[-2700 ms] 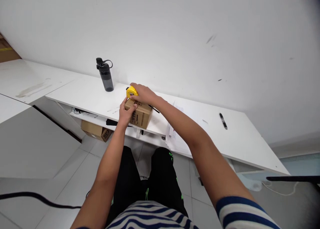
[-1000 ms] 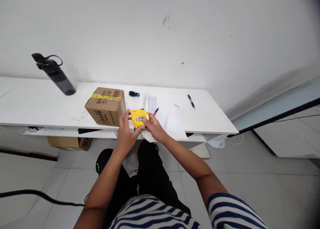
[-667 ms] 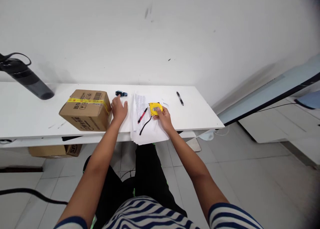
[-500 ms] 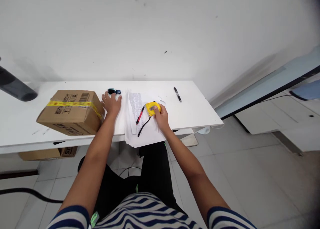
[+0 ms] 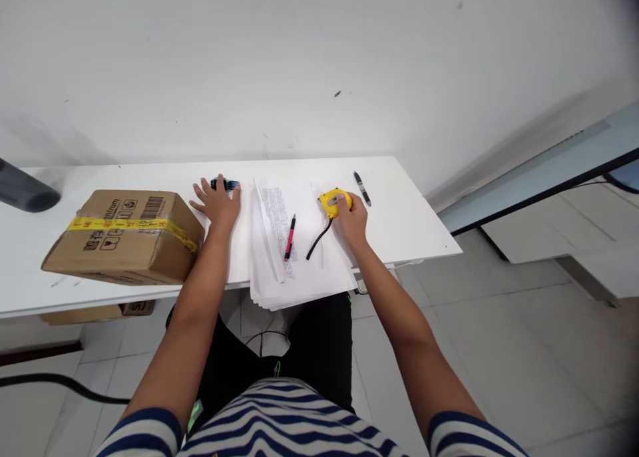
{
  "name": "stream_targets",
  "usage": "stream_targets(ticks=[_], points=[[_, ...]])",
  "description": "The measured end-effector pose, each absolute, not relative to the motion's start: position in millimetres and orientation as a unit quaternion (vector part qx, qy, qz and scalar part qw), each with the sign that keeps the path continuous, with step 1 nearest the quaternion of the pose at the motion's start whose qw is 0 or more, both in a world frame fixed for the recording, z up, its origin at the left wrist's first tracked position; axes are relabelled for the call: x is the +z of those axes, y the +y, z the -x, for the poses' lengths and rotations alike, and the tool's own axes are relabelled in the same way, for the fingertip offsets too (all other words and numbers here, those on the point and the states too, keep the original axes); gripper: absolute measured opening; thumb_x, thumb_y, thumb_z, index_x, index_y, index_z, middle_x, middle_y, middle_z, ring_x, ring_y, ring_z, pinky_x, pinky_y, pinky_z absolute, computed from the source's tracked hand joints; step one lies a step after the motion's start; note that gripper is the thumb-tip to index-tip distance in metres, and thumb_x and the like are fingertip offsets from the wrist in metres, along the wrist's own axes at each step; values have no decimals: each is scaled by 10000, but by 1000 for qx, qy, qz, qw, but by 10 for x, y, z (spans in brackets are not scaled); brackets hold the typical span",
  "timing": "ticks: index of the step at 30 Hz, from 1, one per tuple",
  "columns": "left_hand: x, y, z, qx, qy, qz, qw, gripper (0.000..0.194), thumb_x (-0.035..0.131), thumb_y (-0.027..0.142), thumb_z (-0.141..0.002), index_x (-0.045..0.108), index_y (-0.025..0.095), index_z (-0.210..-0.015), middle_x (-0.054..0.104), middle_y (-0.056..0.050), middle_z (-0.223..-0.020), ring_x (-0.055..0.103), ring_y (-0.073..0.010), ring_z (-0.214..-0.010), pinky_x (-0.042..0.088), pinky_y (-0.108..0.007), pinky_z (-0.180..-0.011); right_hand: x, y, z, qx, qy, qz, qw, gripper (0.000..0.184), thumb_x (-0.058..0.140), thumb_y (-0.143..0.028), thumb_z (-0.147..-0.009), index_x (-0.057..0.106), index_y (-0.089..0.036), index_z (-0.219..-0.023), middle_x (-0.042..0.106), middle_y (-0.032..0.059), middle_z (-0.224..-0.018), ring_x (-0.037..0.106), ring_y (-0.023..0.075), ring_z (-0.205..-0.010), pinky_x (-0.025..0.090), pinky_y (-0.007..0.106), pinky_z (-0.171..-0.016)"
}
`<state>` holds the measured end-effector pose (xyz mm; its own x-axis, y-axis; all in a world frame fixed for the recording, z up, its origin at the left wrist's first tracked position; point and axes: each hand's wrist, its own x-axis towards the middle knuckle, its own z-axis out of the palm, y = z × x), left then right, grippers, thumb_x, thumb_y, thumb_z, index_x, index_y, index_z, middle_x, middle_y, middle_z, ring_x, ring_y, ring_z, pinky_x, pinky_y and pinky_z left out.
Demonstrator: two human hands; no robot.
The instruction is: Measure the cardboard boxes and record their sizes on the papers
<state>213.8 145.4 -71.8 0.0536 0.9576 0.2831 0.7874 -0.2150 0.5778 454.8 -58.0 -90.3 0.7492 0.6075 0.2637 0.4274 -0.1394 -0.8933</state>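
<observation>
In my right hand (image 5: 353, 219) is a yellow tape measure (image 5: 333, 203) with a black wrist strap dangling from it, held over the right side of the papers. My left hand (image 5: 219, 204) rests on the desk with its fingers spread. Its fingertips reach over a small dark object (image 5: 230, 185), partly covered and of a kind I cannot make out. Between my hands lies a stack of white papers (image 5: 264, 281), the top sheet printed with text. A red and black pen (image 5: 290, 237) lies on the stack.
Left of my left hand sits a cardboard box (image 5: 124, 244) sealed with yellow tape. A black pen (image 5: 362, 188) lies right of the tape measure on the white desk (image 5: 414, 231). A dark cylinder (image 5: 24, 187) is at the far left. Another box (image 5: 94, 312) shows below the desk.
My right hand has moved right with the tape measure, away from the red and black pen. My left hand's fingers have spread over the small dark object. The view has shifted slightly.
</observation>
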Motion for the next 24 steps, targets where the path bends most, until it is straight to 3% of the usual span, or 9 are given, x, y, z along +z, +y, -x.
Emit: stream_targets(ticks=[4,9,11,14,17,20,24], points=[[-749,1512,-2122,329,618,-703,126,723,622,497,-804,417,248,-1451,239,-177,-1612,105,-412,-1507,21,-731,-1130,-948,-506,-4772,84,-314,785,527,556,370,-626,-920,616,-180,-1143,674,116,-1086,628,234,-981,494,393,-857],[-783,1591,-2139,341,613,-697,150,637,676,447,-782,479,211,-1341,567,-167,-1379,373,-392,-1397,53,-698,-1160,-804,-620,-4777,-69,-419,849,316,494,414,-409,-941,550,-125,-1323,538,229,-1320,496,362,-1200,405,545,-938],[-789,1639,-2138,357,614,-686,158,610,710,422,-762,485,189,-1278,629,-151,-1284,455,-369,-1339,87,-669,-1172,-725,-658,-4626,-108,-540,802,232,494,440,-294,-929,495,-141,-1396,502,225,-1365,443,369,-1245,381,543,-946],[-782,1675,-2073,371,597,-689,177,641,746,413,-735,461,168,-1253,660,-129,-1204,572,-318,-1217,248,-572,-1160,-662,-621,-4334,-75,-746,654,100,491,399,-143,-930,511,-249,-1396,574,154,-1289,487,309,-1161,385,465,-892],[-756,1630,-1930,336,541,-746,198,587,768,436,-695,545,199,-1184,686,-103,-1136,626,-308,-1117,410,-486,-1071,-651,-522,-4147,-64,-817,573,7,503,370,-63,-924,559,-265,-1344,647,128,-1128,528,267,-1018,365,412,-833],[-726,1518,-1784,285,477,-806,205,486,758,417,-690,637,214,-1115,700,-100,-1115,614,-332,-1130,435,-473,-1052,-651,-506,-4102,-44,-816,577,10,443,363,-62,-936,613,-222,-1264,681,118,-974,556,250,-926,357,397,-827],[-724,1370,-1716,276,428,-834,213,631,743,344,-689,587,223,-1289,661,-89,-1234,569,-325,-1208,414,-439,-1085,-722,-717,-4065,12,-731,667,143,368,353,-224,-989,592,-206,-1268,698,103,-975,604,243,-863,409,375,-791]])
